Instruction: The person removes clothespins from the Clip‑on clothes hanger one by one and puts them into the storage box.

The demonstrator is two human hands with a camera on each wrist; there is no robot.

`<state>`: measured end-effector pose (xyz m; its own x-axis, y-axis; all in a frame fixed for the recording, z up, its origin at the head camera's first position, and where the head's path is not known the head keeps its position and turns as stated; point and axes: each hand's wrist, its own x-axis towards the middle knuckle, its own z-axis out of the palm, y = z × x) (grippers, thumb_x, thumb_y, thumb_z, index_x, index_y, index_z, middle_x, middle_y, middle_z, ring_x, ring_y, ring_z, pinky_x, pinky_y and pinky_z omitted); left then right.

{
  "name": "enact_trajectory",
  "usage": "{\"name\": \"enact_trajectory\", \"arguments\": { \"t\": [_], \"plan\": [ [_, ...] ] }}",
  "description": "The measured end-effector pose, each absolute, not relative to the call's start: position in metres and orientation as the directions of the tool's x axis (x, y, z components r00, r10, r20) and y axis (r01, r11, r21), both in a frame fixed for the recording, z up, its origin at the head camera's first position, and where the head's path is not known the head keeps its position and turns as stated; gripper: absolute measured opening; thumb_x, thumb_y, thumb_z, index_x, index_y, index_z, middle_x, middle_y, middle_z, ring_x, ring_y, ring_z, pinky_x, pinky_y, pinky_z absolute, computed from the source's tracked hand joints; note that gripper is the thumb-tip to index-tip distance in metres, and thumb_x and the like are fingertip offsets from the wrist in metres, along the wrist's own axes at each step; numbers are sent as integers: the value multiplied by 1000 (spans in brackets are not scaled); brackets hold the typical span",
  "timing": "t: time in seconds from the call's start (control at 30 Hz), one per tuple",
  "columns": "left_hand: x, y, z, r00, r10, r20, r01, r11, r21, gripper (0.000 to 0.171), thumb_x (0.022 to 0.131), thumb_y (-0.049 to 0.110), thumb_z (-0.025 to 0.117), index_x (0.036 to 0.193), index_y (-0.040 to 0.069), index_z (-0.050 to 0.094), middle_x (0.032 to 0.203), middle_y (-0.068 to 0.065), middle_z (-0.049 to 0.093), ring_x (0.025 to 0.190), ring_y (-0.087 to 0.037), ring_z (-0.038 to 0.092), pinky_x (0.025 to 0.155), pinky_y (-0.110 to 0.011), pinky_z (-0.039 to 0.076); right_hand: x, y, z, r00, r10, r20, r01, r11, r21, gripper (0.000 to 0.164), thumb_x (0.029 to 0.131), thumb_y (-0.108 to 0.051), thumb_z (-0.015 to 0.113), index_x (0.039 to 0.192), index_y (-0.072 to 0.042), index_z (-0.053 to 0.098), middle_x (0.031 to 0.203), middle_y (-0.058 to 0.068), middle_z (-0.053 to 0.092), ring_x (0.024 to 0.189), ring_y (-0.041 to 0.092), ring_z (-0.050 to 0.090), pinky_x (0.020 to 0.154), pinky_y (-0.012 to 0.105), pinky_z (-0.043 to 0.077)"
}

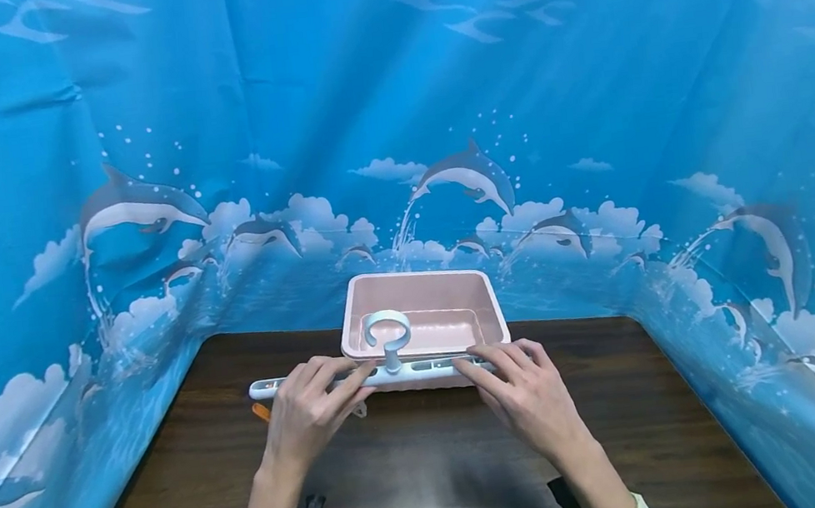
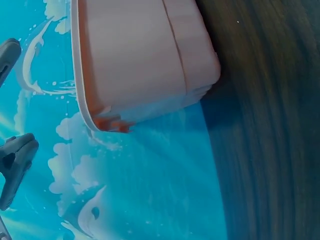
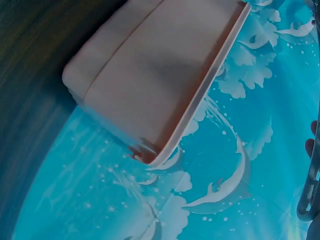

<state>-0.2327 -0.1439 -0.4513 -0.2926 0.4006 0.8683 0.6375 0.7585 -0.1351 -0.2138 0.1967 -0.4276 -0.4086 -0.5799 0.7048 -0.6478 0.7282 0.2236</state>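
Note:
A pale blue folding-style bar hanger (image 1: 393,366) with a round hook standing upward spans both hands in the head view. My left hand (image 1: 312,411) grips its bar left of the hook, thumb and fingers around it. My right hand (image 1: 523,392) holds the right end of the bar, fingers over the top. An orange clip (image 1: 261,411) shows below the bar's left end. In the left wrist view, a clothes peg (image 2: 19,160) hangs at the left edge. Part of the hanger (image 3: 309,195) crosses the right wrist view's right edge, with dark fingertips beside it.
A pink plastic basin (image 1: 418,282) stands just behind the hanger on the dark wooden table (image 1: 417,471). Its outer wall fills much of both wrist views. A blue curtain (image 1: 331,112) printed with dolphins encloses the table's back and sides.

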Motion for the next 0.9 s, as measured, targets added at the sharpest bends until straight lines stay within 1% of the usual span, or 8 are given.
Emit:
{"name": "enact_trajectory", "arguments": {
  "t": [0.1, 0.23, 0.33, 0.5, 0.57, 0.67, 0.77, 0.9],
  "plan": [
    [-237, -145, -449, -292, 411, 864, 639, 756, -143, 45, 111, 50, 54, 126, 19, 82, 102, -6, 79, 88, -22, 70, 73, -39, 63, -216, 198, -428, -387, -588, 711, -660, 715, 231, 63, 86, -20, 92, 144, -27, 69, 130, 5, 75, 112, 24, 73, 96, 46, 57],
    [-242, -148, -438, -266, 436, 860, 641, 746, -180, 45, 111, 50, 52, 127, 20, 82, 104, -8, 79, 91, -26, 71, 81, -45, 65, -219, 199, -429, -318, -602, 732, -698, 672, 249, 36, 107, -29, 70, 143, -26, 71, 125, 4, 78, 101, 22, 77, 83, 39, 63],
    [-246, -147, -426, -247, 453, 856, 649, 733, -201, 45, 112, 50, 50, 128, 22, 81, 108, -10, 78, 93, -28, 72, 85, -47, 64, -220, 201, -432, -272, -577, 770, -713, 658, 242, 34, 113, -32, 57, 142, -24, 72, 121, 6, 79, 92, 22, 77, 73, 38, 63],
    [-252, -134, -412, -241, 420, 875, 657, 734, -171, 43, 111, 49, 55, 129, 20, 80, 127, -14, 73, 106, -34, 69, 94, -52, 58, -218, 203, -438, -270, -470, 840, -706, 690, 159, 34, 113, -29, 56, 142, -21, 73, 119, 8, 79, 87, 24, 75, 68, 39, 62],
    [-253, -127, -408, -255, 404, 879, 651, 744, -153, 40, 110, 46, 59, 133, 19, 78, 138, -16, 67, 114, -36, 64, 98, -54, 54, -217, 204, -441, -272, -414, 869, -690, 713, 124, 34, 113, -28, 56, 140, -20, 74, 118, 9, 79, 85, 24, 75, 65, 39, 61],
    [-252, -121, -406, -277, 367, 888, 649, 753, -108, 36, 107, 35, 68, 138, 18, 75, 149, -20, 56, 123, -39, 54, 100, -56, 49, -216, 207, -445, -278, -347, 896, -660, 747, 85, 34, 113, -27, 54, 138, -20, 75, 117, 10, 79, 86, 26, 75, 62, 39, 59],
    [-250, -119, -406, -294, 302, 907, 656, 754, -39, 37, 105, 26, 71, 140, 16, 73, 154, -24, 49, 127, -41, 48, 98, -57, 46, -215, 211, -446, -294, -307, 905, -635, 770, 55, 33, 113, -28, 55, 138, -20, 76, 117, 10, 79, 89, 28, 75, 62, 42, 59],
    [-254, -123, -408, -322, 218, 921, 664, 745, 56, 39, 105, 20, 66, 143, 14, 69, 156, -27, 43, 128, -44, 47, 96, -57, 44, -214, 218, -446, -304, -257, 917, -610, 792, 20, 32, 112, -30, 59, 137, -19, 76, 118, 12, 79, 88, 29, 75, 64, 46, 61]
  ]
}}
